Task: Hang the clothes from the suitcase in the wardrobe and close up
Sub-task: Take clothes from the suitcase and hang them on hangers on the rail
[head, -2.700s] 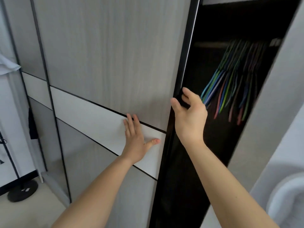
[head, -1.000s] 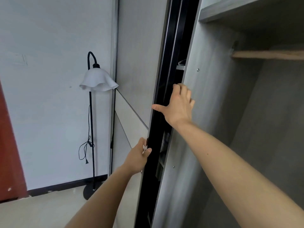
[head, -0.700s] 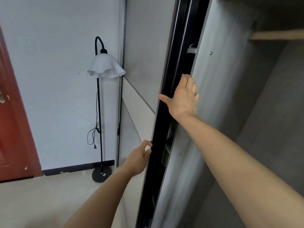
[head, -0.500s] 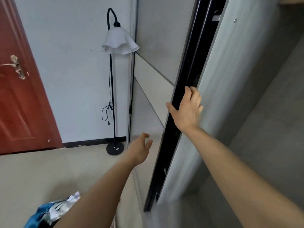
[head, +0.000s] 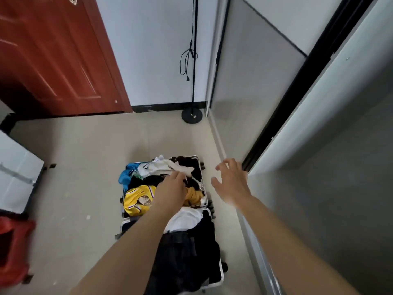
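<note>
A: Where do we find the clothes?

B: We find them in the silver-rimmed hard suitcase (head: 222,273). It lies open in two halves on the pale tiled floor (head: 74,167), just beside the foot of the grey wood-grain wardrobe (head: 340,199).

A: What do we make out inside it?

B: In the far half we see a yellow jersey with purple trim (head: 136,196), a crumpled white garment (head: 161,167) and a bright blue one (head: 125,177) at the left edge, with dark cloth between them. In the near half a smooth white top (head: 185,218) lies on a heap of black clothes (head: 182,258).

A: And our hands?

B: Our left hand (head: 172,188) hangs over the far half, back upward, with its fingers bent down onto the pile next to the crumpled white garment. We cannot tell whether they pinch any cloth, because the hand itself hides the fingertips. Our right hand (head: 231,184) is in the air to the right of the suitcase, near the wardrobe's foot. Its fingers are spread and slightly hooked, and it holds nothing.

A: How does the wardrobe stand?

B: Its grey sliding door (head: 251,92), edged in black, sits over to the left, and the compartment on our right stands open.

A: What else do we see around us?

B: We see a red-brown panelled wooden door (head: 53,56) at the upper left. A black floor lamp (head: 192,116) with a round base stands against the white wall (head: 153,50), with a cord (head: 187,58) dangling from its pole. There is a white box (head: 17,173) at the left edge.
</note>
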